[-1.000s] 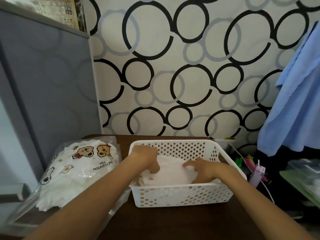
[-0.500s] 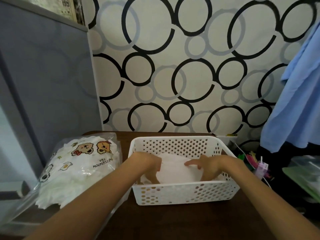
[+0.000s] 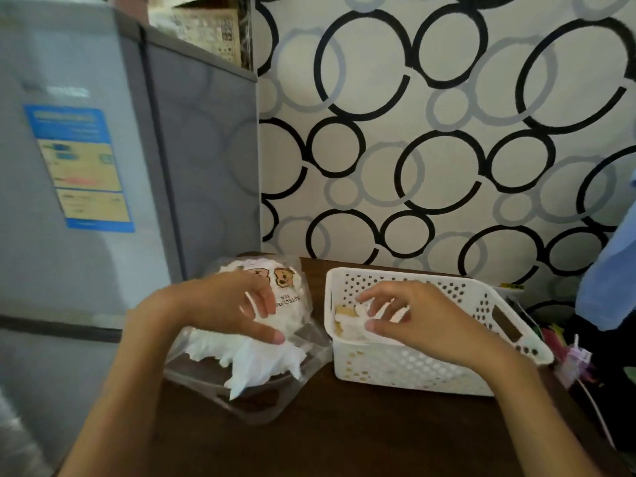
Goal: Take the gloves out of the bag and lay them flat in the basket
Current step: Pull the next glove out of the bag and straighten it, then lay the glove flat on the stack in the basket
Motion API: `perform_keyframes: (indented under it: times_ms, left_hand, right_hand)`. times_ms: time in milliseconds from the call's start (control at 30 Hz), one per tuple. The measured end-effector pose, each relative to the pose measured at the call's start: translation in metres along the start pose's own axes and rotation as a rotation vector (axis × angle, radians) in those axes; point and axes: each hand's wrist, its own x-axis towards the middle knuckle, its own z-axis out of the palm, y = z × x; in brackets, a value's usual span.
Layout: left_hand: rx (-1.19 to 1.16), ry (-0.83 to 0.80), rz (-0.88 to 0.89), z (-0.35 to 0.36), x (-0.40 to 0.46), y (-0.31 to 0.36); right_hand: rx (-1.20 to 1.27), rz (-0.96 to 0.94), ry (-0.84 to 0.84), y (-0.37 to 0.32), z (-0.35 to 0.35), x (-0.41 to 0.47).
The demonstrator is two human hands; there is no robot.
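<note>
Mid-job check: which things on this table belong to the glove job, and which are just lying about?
Job:
- clear plastic bag with bear print
- white gloves in bag
- white perforated plastic basket
- white gloves in basket
- left hand, over bag
- right hand, over basket

Lying about:
- grey fridge
- blue cloth
- pink clutter

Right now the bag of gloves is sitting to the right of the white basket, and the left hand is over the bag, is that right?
Not quite. The head view shows the bag to the left of the white basket, not the right. The rest holds: the left hand is over the bag, fingers spread on the white gloves inside it.
</note>
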Motion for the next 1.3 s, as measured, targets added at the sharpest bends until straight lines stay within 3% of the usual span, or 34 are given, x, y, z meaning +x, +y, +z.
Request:
perform_keyframes:
  times_ms: [67, 100, 200, 267, 367, 500, 667, 800, 1000, 1167, 1300]
  left_hand:
    - [0.060, -0.152, -0.075, 0.001, -0.008, -0.009]
    - [0.077, -0.147, -0.076, 0.001, -0.008, -0.014]
    - [0.054, 0.066, -0.015, 0.000, 0.003, -0.026]
    - [-0.085, 0.174, 0.010, 0.001, 0.008, -0.034]
    - [-0.229, 0.194, 0.028, 0.005, 0.011, -0.039]
    - [-0.219, 0.278, 0.076, -0.002, 0.009, -0.044]
    - [-0.188, 0.249, 0.086, -0.010, -0.001, -0.054]
    - [-0.149, 0.235, 0.139, -0.011, -0.003, -0.051]
    - [-0.144, 0.201, 0.202, -0.016, -0.010, -0.042]
    - [-0.147, 0.176, 0.280, -0.009, -0.010, -0.023]
    - [-0.297, 0.160, 0.284, -0.002, -0.005, -0.008]
  right_hand:
    - [0.011, -0.083, -0.034, -0.039, 0.015, -0.005]
    - [-0.015, -0.122, -0.060, -0.055, 0.023, -0.006]
    - [-0.175, -0.176, -0.132, -0.087, 0.051, -0.003]
    - [-0.310, -0.177, -0.090, -0.095, 0.069, 0.004]
    - [-0.431, -0.188, -0.030, -0.090, 0.090, 0.014]
    - [-0.476, -0.157, 0.056, -0.083, 0.101, 0.026]
    - [-0.163, -0.100, 0.183, -0.071, 0.087, 0.032]
    - [0.215, -0.025, 0.035, -0.059, 0.072, 0.034]
    - [0.411, 0.036, 0.034, -0.058, 0.057, 0.033]
    - [0.686, 0.312, 0.092, -0.065, 0.054, 0.039]
    - [0.821, 0.405, 0.138, -0.055, 0.055, 0.035]
